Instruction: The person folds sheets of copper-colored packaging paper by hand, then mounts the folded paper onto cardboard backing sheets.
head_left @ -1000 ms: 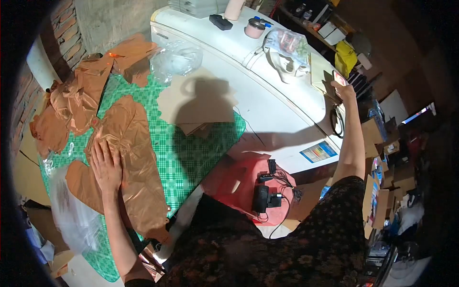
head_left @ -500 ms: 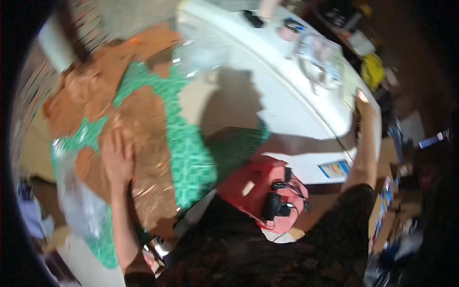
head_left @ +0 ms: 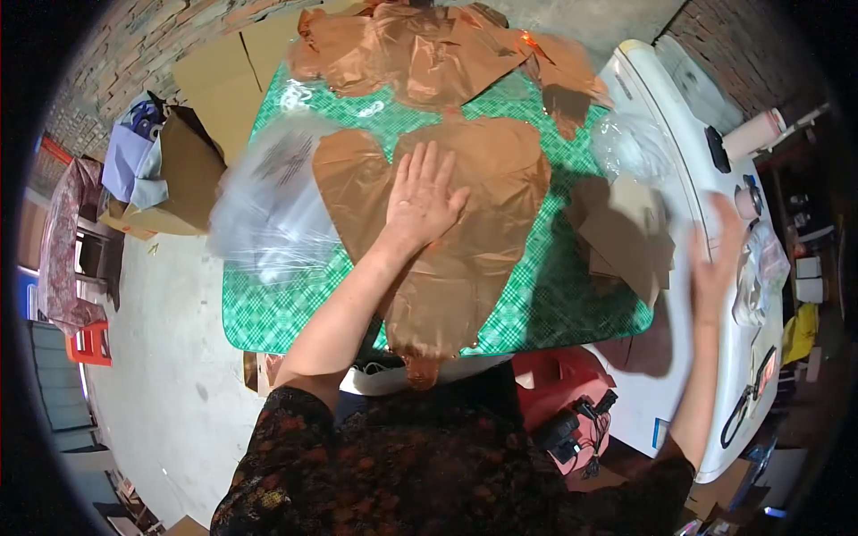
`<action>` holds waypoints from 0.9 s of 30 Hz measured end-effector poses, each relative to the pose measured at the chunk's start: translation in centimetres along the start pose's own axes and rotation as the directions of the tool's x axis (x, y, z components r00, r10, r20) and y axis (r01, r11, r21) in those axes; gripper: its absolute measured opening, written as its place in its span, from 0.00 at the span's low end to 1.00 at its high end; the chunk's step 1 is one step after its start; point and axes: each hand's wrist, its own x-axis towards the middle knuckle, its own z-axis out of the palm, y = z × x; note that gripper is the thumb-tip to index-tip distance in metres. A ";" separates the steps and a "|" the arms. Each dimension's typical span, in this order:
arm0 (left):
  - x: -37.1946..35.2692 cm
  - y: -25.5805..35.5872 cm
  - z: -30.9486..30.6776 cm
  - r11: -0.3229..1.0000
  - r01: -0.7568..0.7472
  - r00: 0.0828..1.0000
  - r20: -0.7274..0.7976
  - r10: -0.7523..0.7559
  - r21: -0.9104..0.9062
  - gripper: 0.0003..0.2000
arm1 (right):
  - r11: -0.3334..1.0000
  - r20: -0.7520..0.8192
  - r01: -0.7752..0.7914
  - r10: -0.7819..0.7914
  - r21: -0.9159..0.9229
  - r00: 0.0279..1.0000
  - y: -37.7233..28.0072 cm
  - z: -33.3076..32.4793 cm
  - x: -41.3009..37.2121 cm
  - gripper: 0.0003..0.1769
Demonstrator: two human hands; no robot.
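Note:
A flat copper-coloured foil balloon (head_left: 483,232), with a broad rounded top and a narrow neck at the near edge, lies on the green checked tablecloth (head_left: 572,326). Pressed flat on its upper middle is my left hand (head_left: 424,201), fingers stretched out. My right hand (head_left: 718,246) is over the white surface (head_left: 684,170) at the right, smeared by motion; its fingers look extended with the thumb apart, and I see nothing in it. More copper foil pieces (head_left: 420,62) are heaped at the far edge. Clear plastic bags (head_left: 277,205) lie left of the balloon, partly beside its left lobe.
Brown cardboard pieces (head_left: 626,237) lie at the table's right, near a clear plastic bundle (head_left: 630,147). A pink stool (head_left: 572,447) carries black adapters and cords (head_left: 572,429). Black-handled scissors (head_left: 737,420) rest on the white surface. A cardboard box (head_left: 183,170) stands left.
My view has swung left, centring the green table. My right hand has come away from the far right part of the white surface. My left hand stays flat on the foil.

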 end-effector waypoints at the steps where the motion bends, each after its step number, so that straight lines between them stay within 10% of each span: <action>1: 0.0 0.0 0.2 1.000 0.003 1.000 0.005 -0.003 0.011 0.34 | 0.978 0.068 0.191 -0.197 0.082 0.978 -2.7 3.9 0.2 0.26; 5: 0.0 0.1 -0.3 1.000 0.028 0.998 0.063 -0.028 0.003 0.35 | 0.884 0.176 0.162 -0.261 0.438 0.949 -14.4 17.4 -0.8 0.34; 11: 0.1 -0.1 0.3 1.000 0.023 0.999 0.036 -0.023 0.016 0.36 | 0.934 0.415 0.239 -0.334 0.265 0.846 -17.3 27.6 2.2 0.34; 27: 0.3 -0.6 0.8 1.000 0.024 0.974 -0.226 -0.027 -0.013 0.32 | 0.968 0.393 0.247 -0.244 0.045 0.887 -12.5 31.3 1.7 0.31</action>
